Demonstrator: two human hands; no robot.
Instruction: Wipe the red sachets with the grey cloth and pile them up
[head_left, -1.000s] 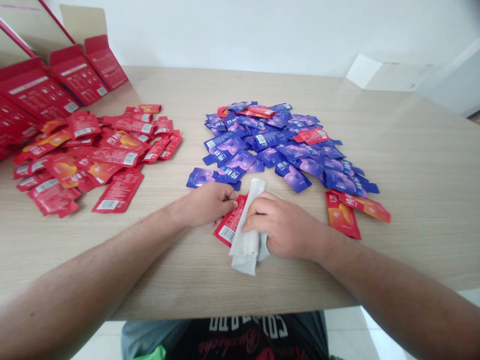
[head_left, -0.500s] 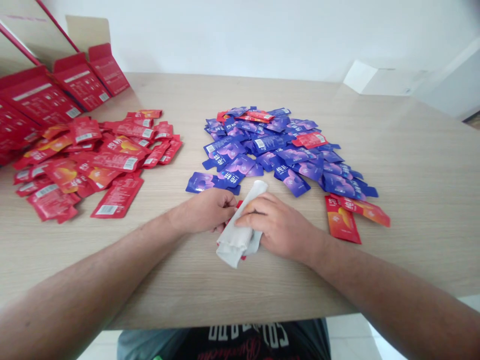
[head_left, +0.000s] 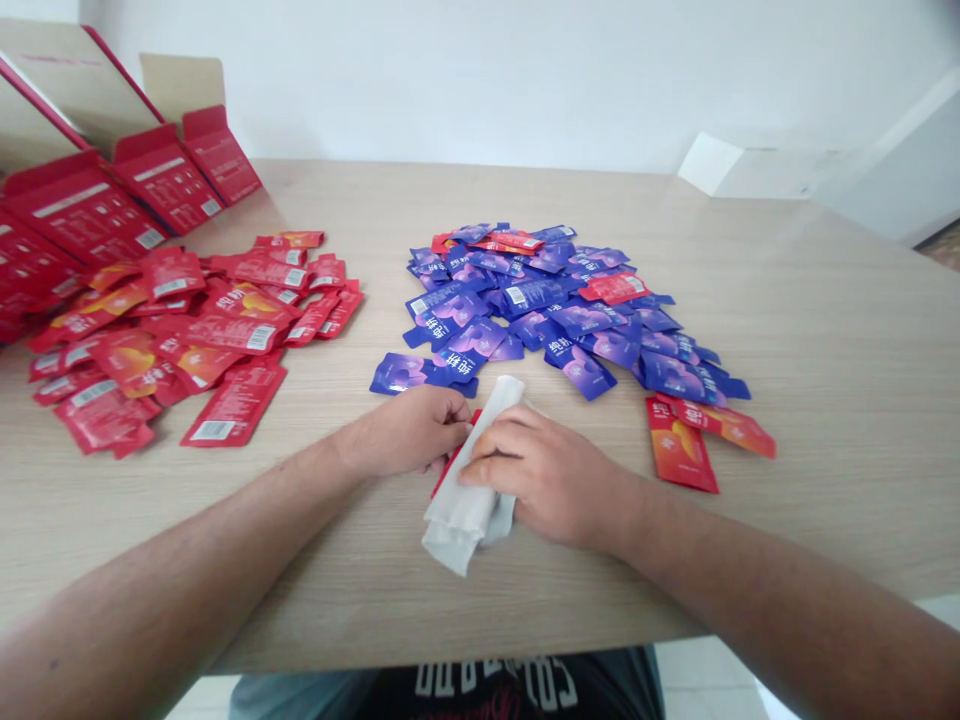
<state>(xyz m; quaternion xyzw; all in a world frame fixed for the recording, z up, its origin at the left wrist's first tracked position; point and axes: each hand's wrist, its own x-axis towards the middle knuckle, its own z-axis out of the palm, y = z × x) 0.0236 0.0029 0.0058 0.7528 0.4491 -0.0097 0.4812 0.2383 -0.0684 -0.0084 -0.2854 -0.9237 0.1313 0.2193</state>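
A folded white cloth lies on the wooden table between my hands, tilted with its top end toward the blue pile. My right hand rests on it, fingers across its upper part. My left hand is curled at its left edge, fingertips against the cloth. Under the cloth, a red sachet shows only as a thin edge. A heap of blue-purple sachets lies just beyond my hands, and a red-orange sachet lies past my right hand.
A larger heap of red sachets lies on the left of the table. Behind it, red printed cartons stand open near the back left corner. A white folded card sits at the back right, against the wall.
The cloth has swung and now covers nearly all of the red sachet, which showed plainly earlier. My hands stay on it, and the whole scene has shifted slightly down in view.
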